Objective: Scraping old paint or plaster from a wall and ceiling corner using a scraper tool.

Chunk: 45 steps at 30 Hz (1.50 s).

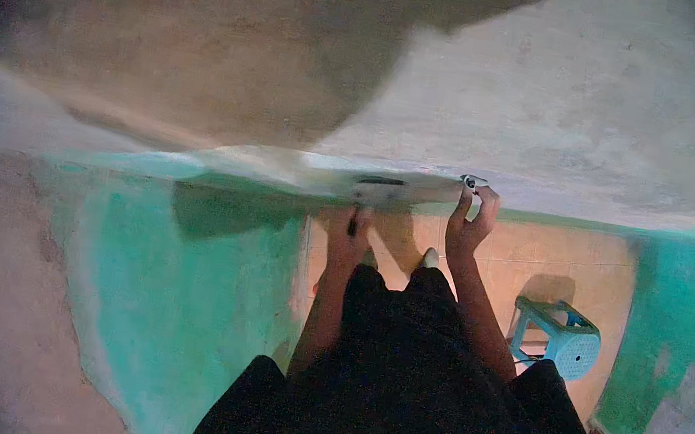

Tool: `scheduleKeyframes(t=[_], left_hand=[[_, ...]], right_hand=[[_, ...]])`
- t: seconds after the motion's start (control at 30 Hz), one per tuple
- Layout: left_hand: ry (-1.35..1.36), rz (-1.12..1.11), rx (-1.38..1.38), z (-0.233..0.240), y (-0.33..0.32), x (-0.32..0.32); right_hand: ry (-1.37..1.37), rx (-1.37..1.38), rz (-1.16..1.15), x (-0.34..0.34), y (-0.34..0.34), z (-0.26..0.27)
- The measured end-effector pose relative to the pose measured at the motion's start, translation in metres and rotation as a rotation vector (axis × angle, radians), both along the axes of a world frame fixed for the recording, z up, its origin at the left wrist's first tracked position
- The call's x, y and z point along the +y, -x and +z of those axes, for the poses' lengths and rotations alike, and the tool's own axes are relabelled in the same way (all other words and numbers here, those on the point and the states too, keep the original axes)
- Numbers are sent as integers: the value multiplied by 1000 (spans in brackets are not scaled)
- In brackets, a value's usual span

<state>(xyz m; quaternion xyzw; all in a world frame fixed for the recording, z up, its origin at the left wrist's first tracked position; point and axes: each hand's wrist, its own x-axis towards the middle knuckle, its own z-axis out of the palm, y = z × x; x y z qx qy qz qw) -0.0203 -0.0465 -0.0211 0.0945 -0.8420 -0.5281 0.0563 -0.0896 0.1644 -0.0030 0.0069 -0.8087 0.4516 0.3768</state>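
Observation:
My left hand [351, 217] is raised close to the wall in front of me, its fingers closed around the dark handle of a blurred hand tool [382, 182]. The tool's upper end is a dark, narrow bar lying crosswise near the wall; its exact kind cannot be made out. To the right, my right hand [473, 221] pinches a small white and silver object [472, 182] between thumb and fingers. A dark round spot shows on that object, which is at or very near the wall. Both forearms reach forward from dark clothing.
The wall [573, 102] is pale grey above, with green paint [177, 272] lower down and at the left. A large shadow covers its upper left. A blue plastic stool [560, 346] lies tipped or stands on the tiled floor [545, 250] at my right. My feet are below my hands.

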Motion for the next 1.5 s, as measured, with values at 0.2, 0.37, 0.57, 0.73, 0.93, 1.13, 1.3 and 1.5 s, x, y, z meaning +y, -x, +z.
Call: scheduleKeyframes(t=[0.2,0.37,0.57,0.73,0.93,1.13,1.3,1.5], left_hand=[[-190,175,-65,7,-17,-68],[-20,141,205,54,-8,-106],[-400,28,40,86,6,-168],[-431,2,153,101,12,-178],[-617,-24,135,83,17,-175],[-496,-81,356,68,30,-181],[-487,-30,395,74,33,-176],[-580,-136,400,48,32,-185]], right_hand=[[-31,-4,98,-50,-9,-21],[-69,-41,85,-101,-17,-13],[40,-12,-33,-144,-13,-31],[320,-104,-373,-131,-1,-34],[156,-13,-296,-150,-12,-56],[294,38,-414,-122,6,-30],[-2,54,-229,-155,-13,-35],[155,104,-463,-144,3,-15]])
